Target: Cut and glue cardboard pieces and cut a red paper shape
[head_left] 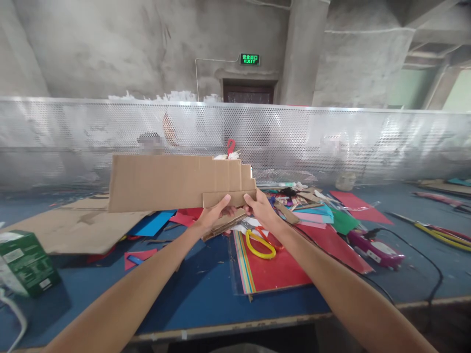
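Both hands hold up a long brown piece of cardboard above the table; its right end is cut in steps. A narrow cardboard strip lies flat along its lower right edge. My left hand grips the strip and cardboard, thumb in front and fingers behind. Close beside it, my right hand pinches the strip's right end the same way. Below my hands are yellow-handled scissors on a pack of coloured paper. Another cardboard strip shows just under my left hand.
A large cardboard sheet and a green box are on the left. On the right lie a purple power strip with a black cable, red paper and more scissors. A perforated metal screen borders the blue table.
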Tool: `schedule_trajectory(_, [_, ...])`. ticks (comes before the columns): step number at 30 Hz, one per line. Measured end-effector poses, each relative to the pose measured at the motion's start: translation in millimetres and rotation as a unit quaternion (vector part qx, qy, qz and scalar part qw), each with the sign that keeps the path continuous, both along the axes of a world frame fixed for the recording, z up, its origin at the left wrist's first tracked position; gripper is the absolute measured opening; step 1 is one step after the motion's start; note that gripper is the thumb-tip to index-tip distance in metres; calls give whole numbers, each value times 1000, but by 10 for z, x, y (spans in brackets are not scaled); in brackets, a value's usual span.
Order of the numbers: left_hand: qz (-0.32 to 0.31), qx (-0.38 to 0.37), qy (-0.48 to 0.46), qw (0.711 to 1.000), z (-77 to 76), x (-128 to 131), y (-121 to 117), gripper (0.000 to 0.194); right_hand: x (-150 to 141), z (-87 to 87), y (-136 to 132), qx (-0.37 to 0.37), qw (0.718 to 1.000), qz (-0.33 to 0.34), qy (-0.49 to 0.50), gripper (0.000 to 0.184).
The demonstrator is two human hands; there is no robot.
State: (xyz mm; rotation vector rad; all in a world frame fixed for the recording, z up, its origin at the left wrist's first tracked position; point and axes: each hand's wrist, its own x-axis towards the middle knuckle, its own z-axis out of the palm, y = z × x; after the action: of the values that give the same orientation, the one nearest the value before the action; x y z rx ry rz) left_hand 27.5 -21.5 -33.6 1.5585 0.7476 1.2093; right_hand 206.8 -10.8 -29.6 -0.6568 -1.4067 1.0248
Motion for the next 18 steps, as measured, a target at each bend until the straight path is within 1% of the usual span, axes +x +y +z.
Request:
schedule_trajectory(2, [10, -22, -27, 999, 18, 10, -8, 50, 18, 21, -7, 7, 1000, -4, -4, 33])
schedule_trajectory(4, [5, -69, -41, 997, 39, 9, -2, 50, 45, 54, -22, 18, 1000, -11, -15, 31])
schedule_trajectory(7, [-45, -173, -47, 983, 75, -4, 15, 51, 95, 115, -46, 32, 998, -26, -38, 25])
schedule_trajectory(9, [-63, -215, -59, 973, 105, -6, 19, 48, 121, 147, -55, 41, 998, -33, -45, 24])
schedule_trajectory(15, [-29, -197, -167, 966, 187, 47, -9, 21, 132, 169, -57, 58, 996, -41, -49, 25])
schedule_trajectory(18, [-35, -196, -158, 967, 185, 58, -25, 23, 128, 166, -65, 63, 996, -41, -52, 24])
